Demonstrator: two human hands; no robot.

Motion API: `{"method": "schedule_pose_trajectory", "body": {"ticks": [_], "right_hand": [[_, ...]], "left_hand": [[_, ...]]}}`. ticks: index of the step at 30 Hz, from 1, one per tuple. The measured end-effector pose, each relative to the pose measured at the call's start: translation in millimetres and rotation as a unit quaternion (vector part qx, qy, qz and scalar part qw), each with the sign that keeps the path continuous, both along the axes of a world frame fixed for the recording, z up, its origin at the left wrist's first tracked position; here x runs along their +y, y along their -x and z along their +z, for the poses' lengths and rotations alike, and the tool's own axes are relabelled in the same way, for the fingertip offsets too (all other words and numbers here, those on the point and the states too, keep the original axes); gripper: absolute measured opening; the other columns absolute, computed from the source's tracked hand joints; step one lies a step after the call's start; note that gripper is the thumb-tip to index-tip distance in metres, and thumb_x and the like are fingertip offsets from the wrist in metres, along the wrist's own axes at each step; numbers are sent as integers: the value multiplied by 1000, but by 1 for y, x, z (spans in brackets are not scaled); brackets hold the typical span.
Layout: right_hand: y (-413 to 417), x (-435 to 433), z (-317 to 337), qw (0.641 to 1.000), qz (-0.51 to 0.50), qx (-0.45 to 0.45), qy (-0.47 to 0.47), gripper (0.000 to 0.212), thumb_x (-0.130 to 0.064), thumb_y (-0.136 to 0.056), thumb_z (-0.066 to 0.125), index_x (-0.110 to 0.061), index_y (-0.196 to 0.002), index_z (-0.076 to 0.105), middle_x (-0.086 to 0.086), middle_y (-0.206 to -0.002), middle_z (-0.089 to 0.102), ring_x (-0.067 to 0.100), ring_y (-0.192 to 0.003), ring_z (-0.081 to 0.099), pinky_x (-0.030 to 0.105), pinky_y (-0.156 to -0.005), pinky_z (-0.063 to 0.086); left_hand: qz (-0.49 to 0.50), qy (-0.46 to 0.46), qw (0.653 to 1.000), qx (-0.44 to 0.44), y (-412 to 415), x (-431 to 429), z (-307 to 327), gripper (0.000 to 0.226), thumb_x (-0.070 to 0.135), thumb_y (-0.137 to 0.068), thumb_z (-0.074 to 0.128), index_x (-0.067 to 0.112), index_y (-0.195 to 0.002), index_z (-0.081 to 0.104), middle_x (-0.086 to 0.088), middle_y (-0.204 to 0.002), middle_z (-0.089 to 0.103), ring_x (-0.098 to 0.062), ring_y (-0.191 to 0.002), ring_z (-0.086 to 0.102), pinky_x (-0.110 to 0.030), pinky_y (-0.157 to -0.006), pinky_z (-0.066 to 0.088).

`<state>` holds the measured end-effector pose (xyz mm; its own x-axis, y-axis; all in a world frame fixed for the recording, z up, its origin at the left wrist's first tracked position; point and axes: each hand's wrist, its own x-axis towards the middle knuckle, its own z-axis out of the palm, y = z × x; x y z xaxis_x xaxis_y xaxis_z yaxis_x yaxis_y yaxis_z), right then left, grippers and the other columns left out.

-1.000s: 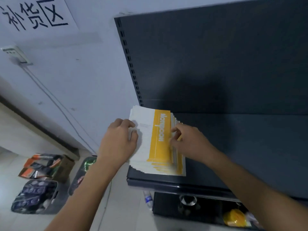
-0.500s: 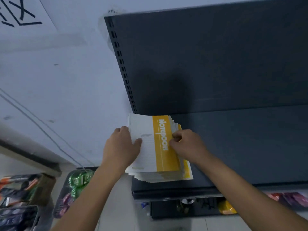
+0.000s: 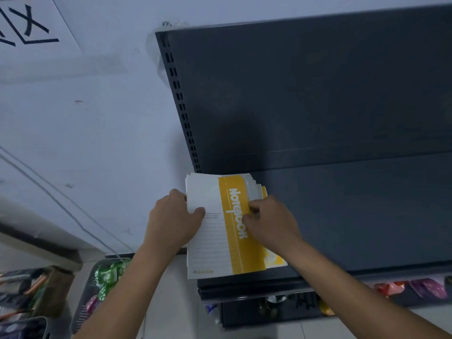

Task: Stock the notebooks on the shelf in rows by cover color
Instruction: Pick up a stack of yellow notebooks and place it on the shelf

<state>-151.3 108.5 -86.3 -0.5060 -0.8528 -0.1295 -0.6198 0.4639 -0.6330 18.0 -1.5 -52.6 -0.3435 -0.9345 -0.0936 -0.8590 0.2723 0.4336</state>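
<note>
From the head view, a stack of notebooks (image 3: 220,226) with white and yellow covers lay flat at the left end of the dark shelf (image 3: 354,211), its far edge close to the back panel (image 3: 305,89) and its near edge reaching almost to the shelf's front lip. The left side of the stack hung slightly past the shelf's left edge. The top cover showed a yellow band with the word "Notebook" in white. The copies underneath were fanned out a little toward the right.

The left hand (image 3: 175,222) clasped the stack's left edge, thumb pressed on the top cover and fingers curled around the side. The right hand (image 3: 272,222) was closed on the stack's right edge, fingertips pinching the fanned covers there. The two hands sat apart, one on each side of the stack.

Beyond the shelf's left end, a pale wall (image 3: 85,130) carried a white sign (image 3: 29,23) with black strokes. Below, on the floor, a basket (image 3: 97,289) held green and pink packets.
</note>
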Motion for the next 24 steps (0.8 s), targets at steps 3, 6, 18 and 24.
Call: {"method": "schedule_pose_trajectory", "body": {"ticks": [3,6,18,24], "right_hand": [[-5,2,0,1000,20,20,-6,21,-32,-93,58,-18,-79,62,-1,-104,51,15,-94,54,35,-76,51],[-7,2,-1,999,34,21,-2,19,-34,-94,56,-18,-89,66,-2,-107,47,15,-104,49,37,-84,52],[13,0,10,984,-34,-168,43,42,-49,-97,59,-23,-130,53,-12,-105,64,10,-96,66,36,-86,56],[33,21,26,983,-100,-141,63,26,-34,-97,61,-23,-120,62,-12,-102,70,11,-96,68,43,-89,58]], "left_hand": [[9,-2,1000,-1,-1,-3,3,28,36,-88,68,16,-100,54,7,-90,59,-9,-75,53,-19,-53,33],[5,-17,1000,-13,-2,-6,7,25,30,-85,67,7,-90,61,2,-80,65,-12,-69,59,-26,-54,45],[-40,-63,977,202,10,7,27,20,22,-102,53,23,-119,42,8,-108,58,-10,-93,60,-27,-69,48],[-107,-81,980,150,38,9,17,33,35,-105,44,23,-135,45,6,-120,60,-14,-100,56,-32,-82,44]]}}
